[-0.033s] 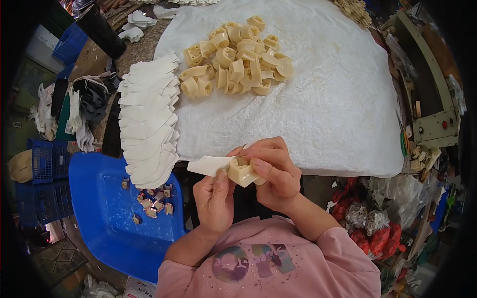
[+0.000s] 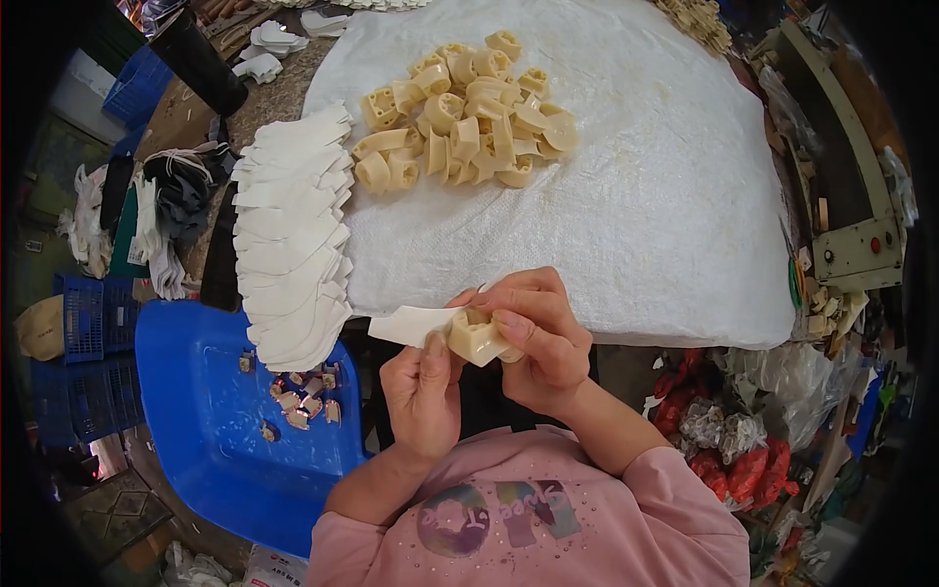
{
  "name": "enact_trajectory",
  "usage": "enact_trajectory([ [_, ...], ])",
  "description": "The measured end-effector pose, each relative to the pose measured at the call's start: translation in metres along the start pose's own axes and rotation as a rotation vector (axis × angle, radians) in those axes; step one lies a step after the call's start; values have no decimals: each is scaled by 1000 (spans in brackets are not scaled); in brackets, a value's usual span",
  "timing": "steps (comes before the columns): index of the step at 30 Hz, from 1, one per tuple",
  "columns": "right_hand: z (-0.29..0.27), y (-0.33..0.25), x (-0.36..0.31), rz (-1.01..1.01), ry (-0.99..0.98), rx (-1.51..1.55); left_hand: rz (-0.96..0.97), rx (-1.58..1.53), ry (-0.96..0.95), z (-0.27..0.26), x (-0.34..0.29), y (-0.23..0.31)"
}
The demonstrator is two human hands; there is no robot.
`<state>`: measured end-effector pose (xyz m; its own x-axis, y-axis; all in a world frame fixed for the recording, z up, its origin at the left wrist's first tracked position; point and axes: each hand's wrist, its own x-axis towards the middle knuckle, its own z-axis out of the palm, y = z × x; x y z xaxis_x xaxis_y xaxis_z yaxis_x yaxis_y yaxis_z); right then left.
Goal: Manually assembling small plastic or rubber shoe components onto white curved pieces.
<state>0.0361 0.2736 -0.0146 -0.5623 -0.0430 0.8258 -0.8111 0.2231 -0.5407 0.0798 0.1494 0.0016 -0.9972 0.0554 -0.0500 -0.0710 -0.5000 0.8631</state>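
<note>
Close to my body, at the near edge of the white covered surface (image 2: 626, 225), both hands are closed on one cream plastic part (image 2: 476, 338), hollow and open at the top. My left hand (image 2: 424, 396) pinches its left side, thumb on top. A flat white curved strip (image 2: 416, 324) sticks out leftward from between the part and my left fingers. My right hand (image 2: 543, 342) grips the part's right side, fingers bent over it. Farther off lies a pile of similar cream parts (image 2: 479, 108). A long overlapping row of white strips (image 2: 293, 235) runs along the left.
A blue plastic tub (image 2: 196, 430) at the lower left holds several small metallic-looking pieces (image 2: 303, 396). Behind it stand blue crates (image 2: 83, 323). A black cylinder (image 2: 199, 64) leans at the far left. Red and clear plastic bags (image 2: 734, 440) lie at the right, below a metal machine frame (image 2: 861, 245).
</note>
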Motion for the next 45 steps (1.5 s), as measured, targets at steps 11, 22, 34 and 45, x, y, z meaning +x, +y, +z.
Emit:
enact_trajectory([
  [11,-10,7,8,-70,-83,-196,184,509,-13,-22,4,11],
  [22,-14,-16,22,-20,-520,-527,242,742,76,-21,10,17],
  [34,-12,10,4,86,-349,-353,325,903,3,-13,10,8],
  [45,-20,-4,-15,253,-249,219,330,693,-29,-23,11,-10],
])
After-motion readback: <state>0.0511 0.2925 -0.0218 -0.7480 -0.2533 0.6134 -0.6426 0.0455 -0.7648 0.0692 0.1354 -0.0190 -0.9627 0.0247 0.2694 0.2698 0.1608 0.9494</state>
